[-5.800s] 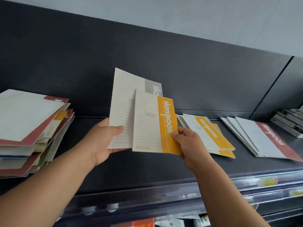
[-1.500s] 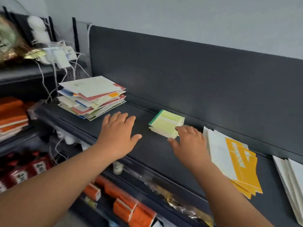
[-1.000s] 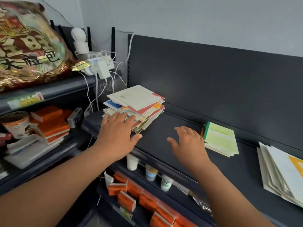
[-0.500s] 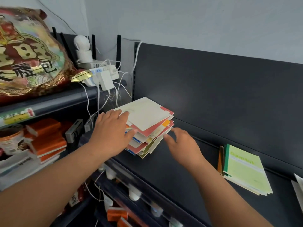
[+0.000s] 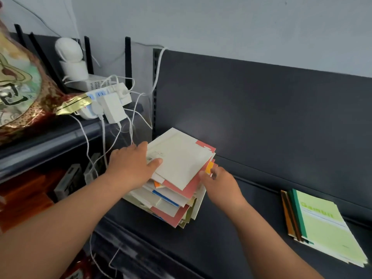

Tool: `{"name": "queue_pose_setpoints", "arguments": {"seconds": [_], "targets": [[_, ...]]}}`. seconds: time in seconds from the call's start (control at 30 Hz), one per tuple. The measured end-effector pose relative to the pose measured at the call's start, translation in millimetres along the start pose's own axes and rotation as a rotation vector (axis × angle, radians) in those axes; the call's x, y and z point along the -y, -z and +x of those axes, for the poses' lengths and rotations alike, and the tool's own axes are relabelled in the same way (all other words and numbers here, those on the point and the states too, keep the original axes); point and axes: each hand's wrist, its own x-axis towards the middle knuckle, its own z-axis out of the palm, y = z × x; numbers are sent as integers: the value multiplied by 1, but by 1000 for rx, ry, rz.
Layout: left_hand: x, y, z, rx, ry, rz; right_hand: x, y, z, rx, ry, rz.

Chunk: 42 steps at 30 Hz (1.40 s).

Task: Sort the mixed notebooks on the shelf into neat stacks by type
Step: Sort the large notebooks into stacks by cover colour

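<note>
The left hand [image 5: 130, 168] is laid on the near-left edge of the mixed pile [image 5: 173, 182], thumb pressed on the top cream notebook [image 5: 179, 158] w/ fingers spread past its far-left edge; it is not closed round anything, more a flat steadying press. The right hand [image 5: 219, 186] is brought to the pile's right side at approx. 3 o'clock, fingertips [image 5: 204, 175] touching the cover edges just below an orange tab [image 5: 209, 168]. Whether a cover is pinched yet can't be told, since the fingers are curled and partly hidden.

The pile itself is seen fanned and skewed on the dark shelf [image 5: 251, 208], w/ cream, salmon, blue-edged and orange covers mixed, none squared up. It sits at the shelf's left end, against the back panel.

At approx. 4 o'clock from the pile, well apart, a small sorted stack of green notebooks [image 5: 322, 224] is lying flat, w/ a brown-edged one or two under its left side. Other sorted stacks aren't in view.

Progress is judged as partial: one type at least has been separated out, but most of the mixed pile is left to be worked through. The next pull is prob. the top cream one or whatever the right fingers are on.

At 10 o'clock, a power strip [image 5: 108, 101] w/ white cables is hung close to the pile.
</note>
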Motion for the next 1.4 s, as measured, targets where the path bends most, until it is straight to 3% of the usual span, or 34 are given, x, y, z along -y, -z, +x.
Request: {"name": "queue_pose_setpoints", "arguments": {"seconds": [0.17, 0.33, 0.87, 1.2, 1.4], "targets": [[4, -6, 14, 1, -70, -36, 7, -12, 6, -14, -195, 161], [3, -7, 5, -83, -215, 107, 10, -19, 2, -19, -274, 287], [-10, 2, -18, -12, -461, 43, -5, -13, -17, -233, -419, 698], [-9, 1, -23, 11, -484, -237, 5, -4, -35, -121, -604, 1133], [-5, -1, -19, 56, -463, -255, 4, -5, -41, -124, -544, 1036]]}}
